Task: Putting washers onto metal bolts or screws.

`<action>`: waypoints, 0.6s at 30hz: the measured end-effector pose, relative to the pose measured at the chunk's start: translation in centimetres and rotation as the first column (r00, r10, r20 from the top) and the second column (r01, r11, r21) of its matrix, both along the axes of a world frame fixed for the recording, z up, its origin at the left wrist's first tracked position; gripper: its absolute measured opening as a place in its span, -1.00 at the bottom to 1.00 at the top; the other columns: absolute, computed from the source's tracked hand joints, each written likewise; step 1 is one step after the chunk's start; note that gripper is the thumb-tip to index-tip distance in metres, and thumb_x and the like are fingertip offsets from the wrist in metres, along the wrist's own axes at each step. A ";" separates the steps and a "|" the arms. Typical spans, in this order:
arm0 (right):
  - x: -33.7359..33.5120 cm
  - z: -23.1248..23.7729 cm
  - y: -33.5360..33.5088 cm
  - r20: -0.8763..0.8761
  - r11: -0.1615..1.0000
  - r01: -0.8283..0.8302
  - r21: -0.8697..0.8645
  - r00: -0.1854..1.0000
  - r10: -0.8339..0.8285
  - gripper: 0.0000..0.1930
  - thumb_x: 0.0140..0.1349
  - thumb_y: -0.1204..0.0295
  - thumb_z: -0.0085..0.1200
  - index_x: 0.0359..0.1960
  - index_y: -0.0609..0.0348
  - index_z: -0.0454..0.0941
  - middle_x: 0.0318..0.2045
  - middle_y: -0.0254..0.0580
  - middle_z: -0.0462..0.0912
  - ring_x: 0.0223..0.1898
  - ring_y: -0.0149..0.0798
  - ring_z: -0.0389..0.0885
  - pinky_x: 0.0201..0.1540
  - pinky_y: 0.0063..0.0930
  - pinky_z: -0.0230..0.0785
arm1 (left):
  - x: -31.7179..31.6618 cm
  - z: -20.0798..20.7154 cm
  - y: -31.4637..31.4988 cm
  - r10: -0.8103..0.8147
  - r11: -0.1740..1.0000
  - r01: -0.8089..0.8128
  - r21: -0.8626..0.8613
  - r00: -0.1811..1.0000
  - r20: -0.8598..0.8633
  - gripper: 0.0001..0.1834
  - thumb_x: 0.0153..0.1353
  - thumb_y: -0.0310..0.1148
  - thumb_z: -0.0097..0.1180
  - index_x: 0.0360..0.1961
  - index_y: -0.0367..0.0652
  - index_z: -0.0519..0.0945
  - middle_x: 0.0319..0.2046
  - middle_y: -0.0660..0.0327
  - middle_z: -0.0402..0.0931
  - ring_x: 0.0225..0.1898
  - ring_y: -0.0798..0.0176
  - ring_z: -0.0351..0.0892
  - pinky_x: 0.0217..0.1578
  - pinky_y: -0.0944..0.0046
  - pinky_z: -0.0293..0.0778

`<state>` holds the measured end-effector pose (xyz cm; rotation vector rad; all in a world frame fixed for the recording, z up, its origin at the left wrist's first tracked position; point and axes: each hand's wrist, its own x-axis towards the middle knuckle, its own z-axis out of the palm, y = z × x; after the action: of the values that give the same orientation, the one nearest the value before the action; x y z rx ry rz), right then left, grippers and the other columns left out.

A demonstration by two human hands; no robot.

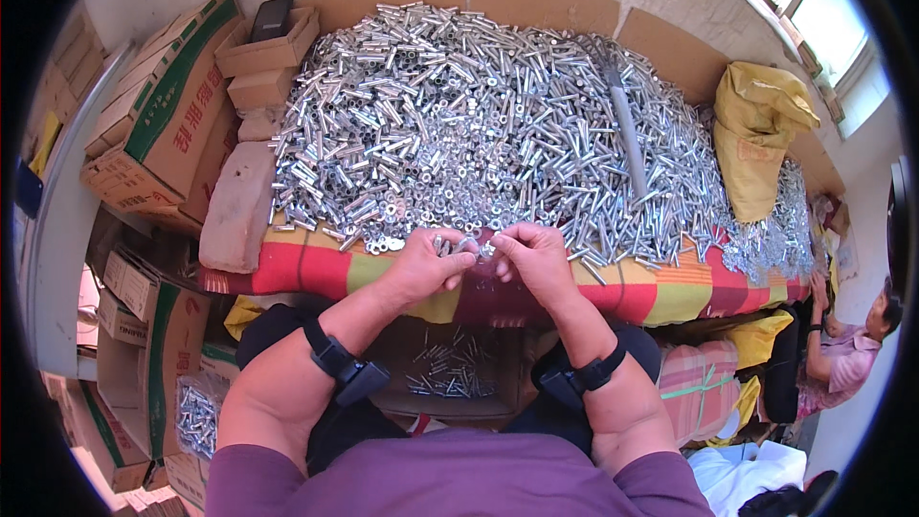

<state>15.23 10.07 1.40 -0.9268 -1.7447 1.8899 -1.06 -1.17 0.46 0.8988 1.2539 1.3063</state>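
Leaning at the left, a green-striped carton (172, 124) stands near a pale block (235, 211) that sits at the end of the tabletop. From there, a broad heap of metal sleeves and bolts (412, 105) spreads across, with loose nuts and washers (383, 241) at its near edge, above the checkered cloth (407, 289). The left hand (421, 263) has its grip closed around a few metal sleeves (443, 245), thumb and forefinger brought forward. Just to its right, over the cloth's front edge, is a small shiny piece (486, 250), too tiny for me to identify; the right hand (536, 260) pinches it between thumb and fingertip. I'd judge this work goes best with the left grip steady, the spare pieces tucked back in the palm, and the right turning lightly, square to the part rather than forcing it. Further right, a grey tube (627, 134) lies on the heap, then a yellow sack (761, 139), and a co-worker (852, 349) beyond.
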 end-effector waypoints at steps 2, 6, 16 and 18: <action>-0.1 -0.8 0.4 0.135 0.813 -0.034 0.582 0.989 -0.055 -0.88 0.16 0.49 0.12 -0.50 0.26 0.56 -0.49 -0.15 0.58 -0.53 -0.22 0.60 -0.51 -0.40 0.46 | 0.0 -0.4 0.7 0.066 0.995 -0.072 -0.063 0.993 -0.094 -0.90 0.17 -0.48 0.16 -0.31 -0.28 0.61 -0.62 0.28 0.52 -0.71 0.54 0.36 -0.69 0.50 0.24; -1.2 -1.8 0.4 0.306 0.352 -0.218 0.910 0.927 -0.216 -0.92 0.07 0.48 0.12 -0.50 0.22 0.55 -0.45 -0.05 0.49 -0.43 0.03 0.56 -0.35 -0.17 0.44 | -0.4 -1.7 2.3 0.226 0.964 -0.257 -0.067 0.927 -0.300 -0.84 0.12 -0.45 0.21 -0.32 -0.34 0.61 -0.62 0.22 0.56 -0.72 0.45 0.48 -0.69 0.39 0.38; -0.7 -0.2 -0.4 0.067 0.937 0.114 0.330 0.987 -0.144 -0.89 0.25 0.50 0.05 -0.42 0.28 0.48 -0.50 -0.18 0.61 -0.53 -0.44 0.59 -0.53 -0.58 0.44 | -1.7 -0.8 0.9 0.287 0.951 -0.305 -0.049 0.932 -0.220 -0.91 0.11 -0.53 0.20 -0.38 -0.34 0.59 -0.60 0.21 0.56 -0.76 0.49 0.38 -0.73 0.48 0.29; -0.8 -0.1 -0.8 -0.102 0.968 0.191 0.160 0.979 -0.176 -0.93 0.27 0.53 0.03 -0.35 0.30 0.47 -0.52 -0.22 0.60 -0.53 -0.45 0.58 -0.49 -0.64 0.48 | -1.0 -0.6 0.7 0.271 0.957 -0.284 -0.058 0.949 -0.161 -0.92 0.11 -0.53 0.20 -0.37 -0.33 0.59 -0.59 0.21 0.56 -0.75 0.50 0.38 -0.73 0.49 0.27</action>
<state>14.44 9.29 1.33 -0.8943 -1.6764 1.6140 -2.09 -0.43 -0.14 0.7955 1.5870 1.4144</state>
